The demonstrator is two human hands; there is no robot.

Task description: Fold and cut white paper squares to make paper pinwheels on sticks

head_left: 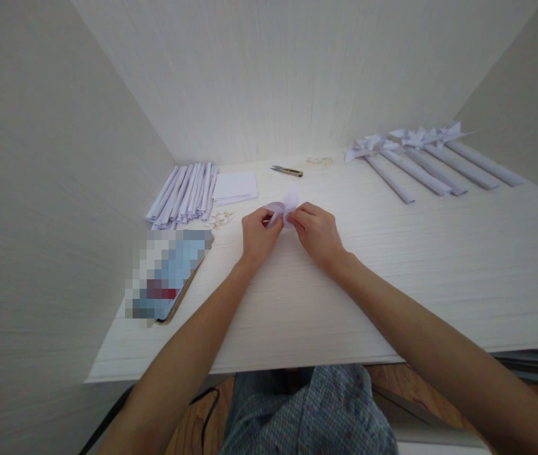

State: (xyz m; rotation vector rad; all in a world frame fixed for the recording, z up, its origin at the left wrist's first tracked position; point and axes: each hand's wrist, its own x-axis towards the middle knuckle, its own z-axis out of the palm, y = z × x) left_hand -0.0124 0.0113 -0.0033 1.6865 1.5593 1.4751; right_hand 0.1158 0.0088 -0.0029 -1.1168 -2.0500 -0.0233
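Note:
Between my two hands, above the middle of the table, is a white paper pinwheel head [290,201] with curled, bent-in blades. My left hand [260,235] is closed, thumb and fingers pinching the paper from the left. From the right, my right hand [315,229] pinches the same paper near its centre with thumb and forefinger. Fingers hide much of the folds, and whether a pin or tie sits at the centre cannot be made out. Left of my left hand lie small pale twist-like pieces [220,219] in a loose heap.
Rolled paper sticks [186,193] are stacked at the left, beside square paper sheets [235,187]. Thread snips [288,170] lie at the back, near more small pieces [319,161]. Several pinwheels on sticks [420,161] rest back right. A phone [179,272] with a blurred screen lies front left.

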